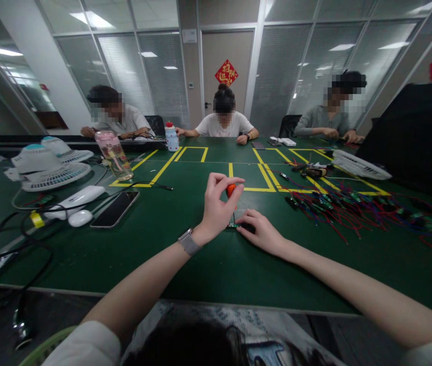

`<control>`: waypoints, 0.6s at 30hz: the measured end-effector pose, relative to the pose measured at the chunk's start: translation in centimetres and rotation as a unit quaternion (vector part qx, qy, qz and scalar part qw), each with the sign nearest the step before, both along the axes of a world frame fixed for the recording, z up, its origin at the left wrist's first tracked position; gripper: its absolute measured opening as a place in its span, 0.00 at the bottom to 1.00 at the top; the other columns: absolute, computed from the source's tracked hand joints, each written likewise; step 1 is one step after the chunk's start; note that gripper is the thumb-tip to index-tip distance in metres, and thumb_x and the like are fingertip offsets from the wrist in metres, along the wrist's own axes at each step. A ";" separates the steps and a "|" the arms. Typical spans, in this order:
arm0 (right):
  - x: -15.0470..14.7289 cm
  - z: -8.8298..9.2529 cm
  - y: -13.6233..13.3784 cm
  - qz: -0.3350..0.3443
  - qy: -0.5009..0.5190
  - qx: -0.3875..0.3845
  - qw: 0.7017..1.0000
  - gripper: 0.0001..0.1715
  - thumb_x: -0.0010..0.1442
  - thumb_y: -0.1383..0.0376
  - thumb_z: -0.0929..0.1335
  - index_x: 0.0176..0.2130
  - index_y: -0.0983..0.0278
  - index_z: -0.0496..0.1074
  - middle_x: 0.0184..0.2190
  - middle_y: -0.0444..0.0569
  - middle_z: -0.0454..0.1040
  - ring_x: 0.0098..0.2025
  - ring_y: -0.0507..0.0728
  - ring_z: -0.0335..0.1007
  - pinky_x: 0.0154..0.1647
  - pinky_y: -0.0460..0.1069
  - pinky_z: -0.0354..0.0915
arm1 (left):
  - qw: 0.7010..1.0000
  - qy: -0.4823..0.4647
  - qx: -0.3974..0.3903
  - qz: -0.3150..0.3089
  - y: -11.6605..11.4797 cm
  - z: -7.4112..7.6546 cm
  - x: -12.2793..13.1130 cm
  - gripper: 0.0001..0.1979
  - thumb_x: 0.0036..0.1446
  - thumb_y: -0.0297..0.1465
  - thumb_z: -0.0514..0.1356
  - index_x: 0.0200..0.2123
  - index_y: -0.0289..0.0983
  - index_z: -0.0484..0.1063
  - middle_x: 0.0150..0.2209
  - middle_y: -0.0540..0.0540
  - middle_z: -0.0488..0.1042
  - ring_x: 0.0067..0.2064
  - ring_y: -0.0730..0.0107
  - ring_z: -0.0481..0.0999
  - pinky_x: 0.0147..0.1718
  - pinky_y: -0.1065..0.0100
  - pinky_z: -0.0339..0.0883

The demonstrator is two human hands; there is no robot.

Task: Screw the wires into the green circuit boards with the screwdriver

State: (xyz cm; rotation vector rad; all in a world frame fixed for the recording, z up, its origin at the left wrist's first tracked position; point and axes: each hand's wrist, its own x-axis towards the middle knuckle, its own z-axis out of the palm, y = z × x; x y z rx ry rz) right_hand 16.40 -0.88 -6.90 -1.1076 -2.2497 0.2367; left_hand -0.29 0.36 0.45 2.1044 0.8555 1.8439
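My left hand is raised over the green table, its fingers pinched round the orange handle of a small screwdriver that points down. A watch sits on that wrist. My right hand lies low on the table beside it, fingers pressed on a small dark part with a green circuit board under the screwdriver's tip.
A heap of red and blue wired boards lies to the right. To the left lie a phone, a white mouse, cables, fans and a bottle. Three people sit at the far edge.
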 end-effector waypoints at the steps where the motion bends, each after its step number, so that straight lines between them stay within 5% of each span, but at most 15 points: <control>1: 0.0 0.0 0.0 0.001 0.001 0.002 1.000 0.05 0.59 0.69 0.68 0.38 0.64 0.75 0.35 0.51 0.72 0.39 0.58 0.68 0.42 0.54 0.65 | 1.000 0.001 -0.001 -0.010 0.0 0.0 0.0 0.09 0.62 0.32 0.56 0.42 0.40 0.76 0.39 0.46 0.67 0.43 0.69 0.69 0.44 0.65 0.66; 6: 0.0 0.0 0.0 0.003 0.000 0.005 1.000 0.05 0.59 0.69 0.68 0.38 0.63 0.75 0.35 0.50 0.72 0.39 0.58 0.68 0.42 0.54 0.66 | 0.995 -0.011 -0.042 -0.088 0.2 -0.2 0.1 0.15 0.66 0.32 0.49 0.51 0.41 0.70 0.43 0.45 0.72 0.42 0.71 0.73 0.43 0.66 0.68; 12: -0.1 0.2 -0.1 -0.001 -0.004 -0.001 1.000 0.06 0.59 0.70 0.69 0.38 0.63 0.75 0.35 0.50 0.72 0.39 0.58 0.68 0.42 0.54 0.66 | 0.999 0.006 -0.022 -0.046 0.1 -0.1 0.1 0.11 0.62 0.32 0.56 0.46 0.40 0.74 0.39 0.47 0.72 0.41 0.71 0.72 0.43 0.68 0.66; 18: -0.1 0.2 -0.2 -0.002 -0.002 -0.008 1.000 0.06 0.59 0.70 0.69 0.39 0.64 0.75 0.35 0.50 0.72 0.40 0.59 0.68 0.43 0.54 0.65 | 0.996 0.003 -0.028 -0.083 0.1 -0.1 0.0 0.16 0.66 0.28 0.49 0.53 0.41 0.69 0.46 0.45 0.72 0.45 0.71 0.71 0.46 0.67 0.66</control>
